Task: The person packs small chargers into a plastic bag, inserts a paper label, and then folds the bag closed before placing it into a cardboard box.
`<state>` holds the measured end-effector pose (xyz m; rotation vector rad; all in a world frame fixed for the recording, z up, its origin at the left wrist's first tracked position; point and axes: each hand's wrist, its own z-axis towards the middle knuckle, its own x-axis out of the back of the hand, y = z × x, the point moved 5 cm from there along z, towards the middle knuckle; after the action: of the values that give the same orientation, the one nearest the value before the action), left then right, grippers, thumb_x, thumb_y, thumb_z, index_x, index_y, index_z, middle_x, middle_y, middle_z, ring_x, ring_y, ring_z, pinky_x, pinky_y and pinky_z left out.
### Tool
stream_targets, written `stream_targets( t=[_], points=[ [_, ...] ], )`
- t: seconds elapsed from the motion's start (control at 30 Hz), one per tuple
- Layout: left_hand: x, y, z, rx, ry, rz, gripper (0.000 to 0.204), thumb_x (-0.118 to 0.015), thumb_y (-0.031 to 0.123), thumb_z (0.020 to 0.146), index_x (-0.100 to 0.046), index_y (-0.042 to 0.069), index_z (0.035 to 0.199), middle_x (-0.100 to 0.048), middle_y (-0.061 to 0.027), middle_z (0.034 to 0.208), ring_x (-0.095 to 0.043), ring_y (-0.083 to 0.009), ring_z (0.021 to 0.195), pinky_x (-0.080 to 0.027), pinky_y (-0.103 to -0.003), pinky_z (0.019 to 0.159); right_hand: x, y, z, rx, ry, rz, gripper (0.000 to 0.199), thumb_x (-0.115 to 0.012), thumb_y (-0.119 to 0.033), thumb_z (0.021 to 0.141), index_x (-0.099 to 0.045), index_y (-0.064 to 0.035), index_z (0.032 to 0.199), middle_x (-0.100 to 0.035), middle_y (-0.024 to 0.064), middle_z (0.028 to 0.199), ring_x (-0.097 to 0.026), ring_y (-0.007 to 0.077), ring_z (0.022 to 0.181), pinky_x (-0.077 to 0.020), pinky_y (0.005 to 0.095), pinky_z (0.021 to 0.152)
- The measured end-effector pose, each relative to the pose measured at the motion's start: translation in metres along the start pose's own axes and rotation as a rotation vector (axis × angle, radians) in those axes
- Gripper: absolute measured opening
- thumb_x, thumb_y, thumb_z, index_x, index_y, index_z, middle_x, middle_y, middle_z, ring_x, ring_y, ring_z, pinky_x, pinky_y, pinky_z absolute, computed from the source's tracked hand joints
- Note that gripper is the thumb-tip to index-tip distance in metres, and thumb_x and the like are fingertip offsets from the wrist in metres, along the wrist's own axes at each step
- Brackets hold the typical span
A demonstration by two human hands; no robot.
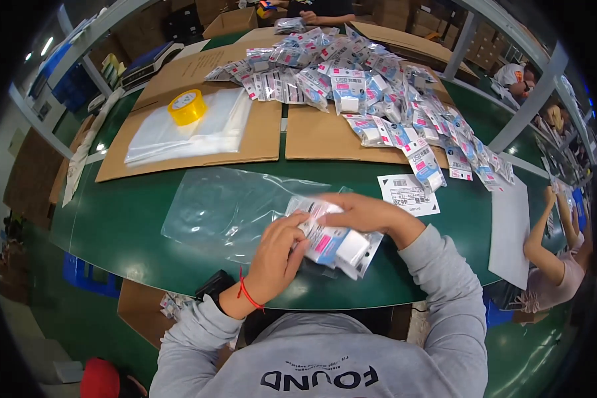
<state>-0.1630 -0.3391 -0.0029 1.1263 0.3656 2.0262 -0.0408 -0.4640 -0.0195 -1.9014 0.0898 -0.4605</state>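
In front of me a few small clear packets with pink, blue and white cards (326, 243) are bunched together, a white block-shaped item showing in the top one. The fingers of my left hand (276, 253) close on their left side. From the right, my right hand (359, 213) grips them across the top, its fingertips a little blurred. A large clear plastic bag (225, 212) lies flat on the green table (126, 229), partly under the packets and my left hand. Whether any packet is inside the bag, I cannot tell.
A big heap of similar packets (348, 86) covers cardboard sheets (259, 142) at the back. Yellow tape (187, 107) rests on stacked clear bags (152, 142). A printed white sheet (404, 199) lies to the right. Below the table stands an open carton (139, 312). Other people sit nearby.
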Motion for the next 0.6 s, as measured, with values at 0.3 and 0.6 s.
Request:
stream_targets(
  t=[0.3,0.6],
  points=[
    [-0.009,0.035,-0.003,-0.062,-0.043,0.072,0.016,-0.064,0.003,0.081,-0.053,0.002,0.093,-0.056,-0.0159,0.123,-0.05,-0.0347,0.12,-0.032,-0.047,0.104,-0.028,0.018,0.004,0.215,0.005,-0.09,0.053,-0.06,-0.019,0.087,-0.045,-0.0103,0.137,-0.056,0.0142,0.126,-0.054,0.0213,0.112,-0.0429,0.0323,0.093],
    [-0.032,0.072,-0.018,-0.244,-0.298,0.073,0.02,-0.065,0.015,0.08,-0.055,0.01,0.096,-0.048,-0.0107,0.136,-0.04,-0.029,0.131,-0.023,-0.056,0.108,-0.032,0.027,0.032,0.126,0.172,0.267,0.047,-0.058,-0.02,0.093,-0.043,-0.0015,0.134,-0.056,0.0126,0.121,-0.054,0.0176,0.107,-0.0447,0.0317,0.092]
  ],
)
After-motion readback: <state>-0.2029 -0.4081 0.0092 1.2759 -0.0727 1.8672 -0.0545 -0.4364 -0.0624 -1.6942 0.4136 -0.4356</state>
